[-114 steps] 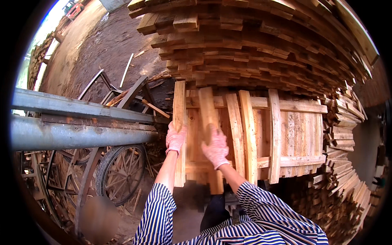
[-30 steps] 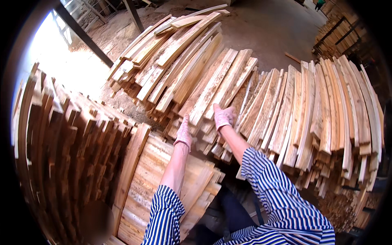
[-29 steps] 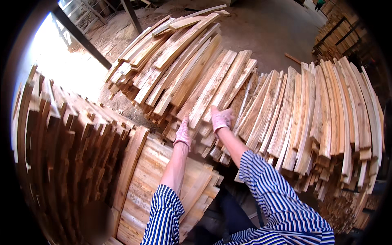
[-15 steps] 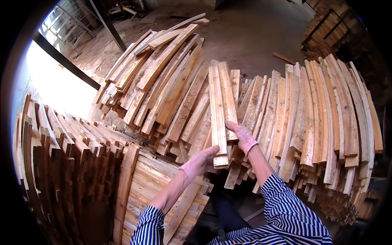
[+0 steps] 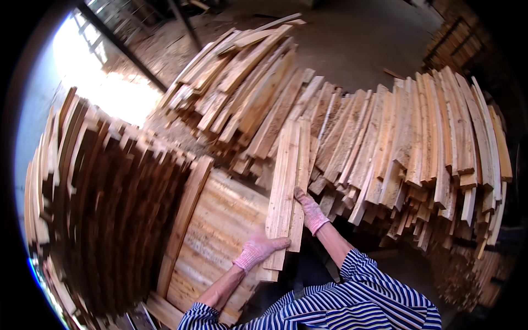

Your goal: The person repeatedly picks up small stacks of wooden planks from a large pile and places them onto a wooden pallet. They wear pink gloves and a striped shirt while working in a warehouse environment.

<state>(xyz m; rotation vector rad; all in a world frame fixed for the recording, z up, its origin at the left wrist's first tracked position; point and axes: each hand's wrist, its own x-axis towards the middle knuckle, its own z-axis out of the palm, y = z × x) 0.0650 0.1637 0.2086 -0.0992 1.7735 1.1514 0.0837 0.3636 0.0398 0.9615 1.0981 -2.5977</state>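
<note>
A few wooden boards lie bunched in my two hands, stacked and slightly offset from each other. My left hand, in a pink knit glove, grips their near left edge with the thumb across the top. On the right edge, a bit farther along, my right hand holds them in a matching glove; its fingers are partly hidden under the wood. The bunch hangs between a long heap of loose boards and a flat layer of boards at my left.
An upright-edged stack of boards stands at the left, with a single crosswise board along its right side. More loose boards are piled at the far left. Dark metal posts stand beside the bright opening.
Both hands have brought the bunch of boards off the heap, toward me and leftward. My left hand now grips it more fully. The view has swung left.
</note>
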